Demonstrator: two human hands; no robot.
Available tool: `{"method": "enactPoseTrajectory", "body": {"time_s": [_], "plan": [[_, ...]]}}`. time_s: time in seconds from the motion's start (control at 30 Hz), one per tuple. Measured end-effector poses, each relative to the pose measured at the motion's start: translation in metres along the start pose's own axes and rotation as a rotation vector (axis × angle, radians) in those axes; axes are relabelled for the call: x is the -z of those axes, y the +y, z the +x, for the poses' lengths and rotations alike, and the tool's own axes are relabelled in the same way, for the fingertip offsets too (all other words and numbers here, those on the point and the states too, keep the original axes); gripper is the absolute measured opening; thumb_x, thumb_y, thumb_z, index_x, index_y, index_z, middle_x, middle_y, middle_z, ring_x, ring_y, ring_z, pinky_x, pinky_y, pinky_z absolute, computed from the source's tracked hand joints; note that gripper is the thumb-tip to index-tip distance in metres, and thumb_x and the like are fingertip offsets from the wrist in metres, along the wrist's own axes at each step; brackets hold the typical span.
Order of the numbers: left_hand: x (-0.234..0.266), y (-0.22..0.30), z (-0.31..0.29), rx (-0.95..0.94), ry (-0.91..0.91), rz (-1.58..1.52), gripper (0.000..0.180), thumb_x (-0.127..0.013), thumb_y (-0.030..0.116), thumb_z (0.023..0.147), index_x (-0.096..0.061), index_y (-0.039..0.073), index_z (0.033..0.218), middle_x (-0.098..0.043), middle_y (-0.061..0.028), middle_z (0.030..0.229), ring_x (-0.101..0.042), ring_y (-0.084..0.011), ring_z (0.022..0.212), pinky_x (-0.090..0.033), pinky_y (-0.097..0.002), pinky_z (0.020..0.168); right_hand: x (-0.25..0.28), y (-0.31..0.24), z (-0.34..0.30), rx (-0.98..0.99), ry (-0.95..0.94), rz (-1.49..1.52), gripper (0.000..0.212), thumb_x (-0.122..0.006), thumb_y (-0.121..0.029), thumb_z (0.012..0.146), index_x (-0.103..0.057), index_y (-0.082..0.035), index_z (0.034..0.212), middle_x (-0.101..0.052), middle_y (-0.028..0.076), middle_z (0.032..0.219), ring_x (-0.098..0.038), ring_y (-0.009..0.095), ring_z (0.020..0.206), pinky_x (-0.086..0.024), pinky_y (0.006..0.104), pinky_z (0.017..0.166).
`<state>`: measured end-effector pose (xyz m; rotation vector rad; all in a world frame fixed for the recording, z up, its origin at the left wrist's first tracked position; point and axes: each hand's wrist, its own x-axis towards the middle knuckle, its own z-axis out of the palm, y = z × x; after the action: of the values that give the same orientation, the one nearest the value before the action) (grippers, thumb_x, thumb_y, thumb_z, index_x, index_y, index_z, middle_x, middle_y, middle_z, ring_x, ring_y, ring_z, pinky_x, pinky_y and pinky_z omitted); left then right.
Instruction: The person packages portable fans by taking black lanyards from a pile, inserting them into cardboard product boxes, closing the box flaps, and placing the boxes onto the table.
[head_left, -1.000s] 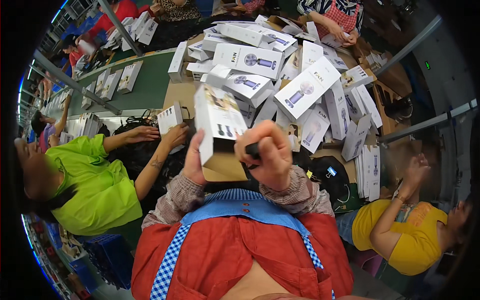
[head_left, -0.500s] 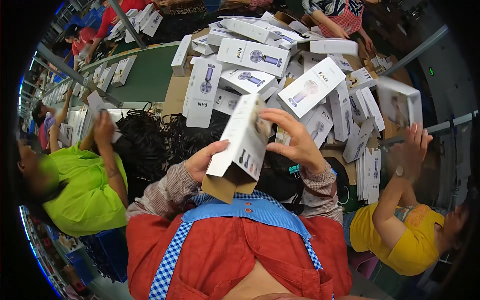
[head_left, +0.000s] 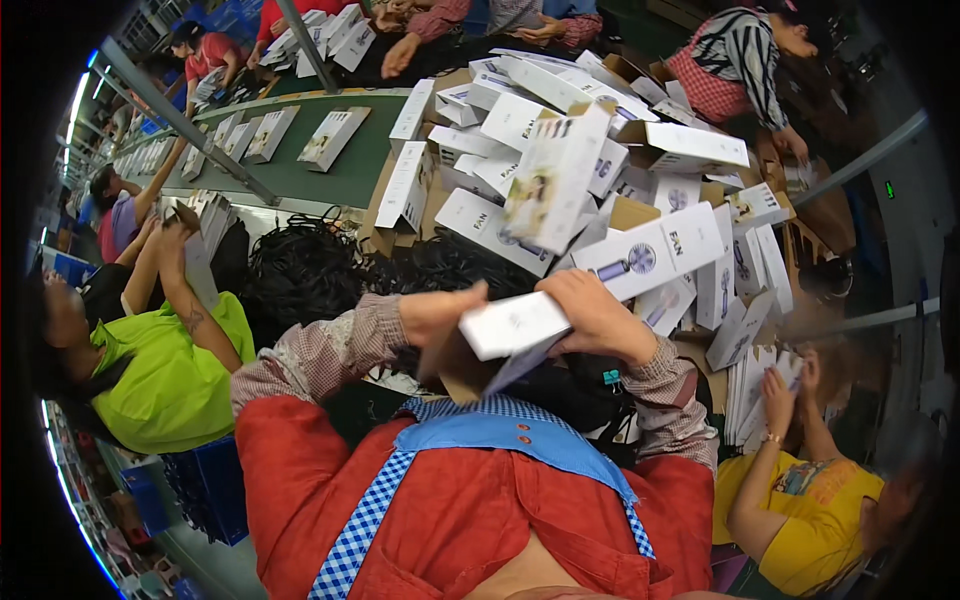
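Observation:
My right hand [head_left: 602,318] grips a white fan box [head_left: 515,326] from its right side, in front of my apron. The box is tilted, and its near end stands open, showing brown cardboard inside. My left hand [head_left: 440,312] is at the box's left edge, fingers stretched out and a little blurred; whether it touches the box I cannot tell. Just beyond my hands rises a heap of white fan boxes [head_left: 640,258], some with open flaps. A box with a photo printed on its face [head_left: 556,182] is on or just above the heap.
Black straps or cords [head_left: 300,265] lie piled at the left. A green conveyor belt [head_left: 375,150] carries boxes at the far left. Co-workers in lime green [head_left: 165,375] and yellow [head_left: 800,500] work on either side. Metal posts [head_left: 305,45] cross the view; a teal clip [head_left: 611,377] is near my right wrist.
The box at my hands is turned more sideways, and my left hand has loosened from it. A photo-faced box now shows over the heap. The right co-worker's raised box is gone from there.

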<state>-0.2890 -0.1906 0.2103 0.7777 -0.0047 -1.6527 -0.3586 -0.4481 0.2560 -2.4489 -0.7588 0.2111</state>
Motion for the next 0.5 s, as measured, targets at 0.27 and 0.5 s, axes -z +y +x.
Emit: {"method": "enactPoseTrajectory", "body": {"time_s": [0.27, 0.5], "plan": [[0.044, -0.030, 0.000, -0.673, 0.257, 0.126, 0.096, -0.074, 0.021, 0.069, -0.015, 0.011, 0.144, -0.037, -0.0131, 0.134, -0.040, -0.0257, 0.123, -0.037, -0.0415, 0.099, -0.063, 0.010, 0.024, -0.479, 0.493, 1.341, 0.053, -0.069, -0.016, 0.074, -0.042, 0.001, 0.117, -0.055, 0.010, 0.102, -0.057, 0.016, 0.089, -0.050, 0.0295, 0.077], [0.034, -0.064, 0.026, -0.829, 0.617, 0.049, 0.073, -0.070, 0.006, 0.066, -0.037, 0.005, 0.131, -0.051, -0.0096, 0.121, -0.051, -0.0207, 0.111, -0.041, -0.0337, 0.095, -0.120, 0.019, 0.060, -0.446, 0.427, 1.280, 0.062, -0.071, -0.018, 0.076, -0.037, 0.000, 0.125, -0.051, 0.010, 0.111, -0.051, 0.017, 0.102, -0.044, 0.0291, 0.086]]}}
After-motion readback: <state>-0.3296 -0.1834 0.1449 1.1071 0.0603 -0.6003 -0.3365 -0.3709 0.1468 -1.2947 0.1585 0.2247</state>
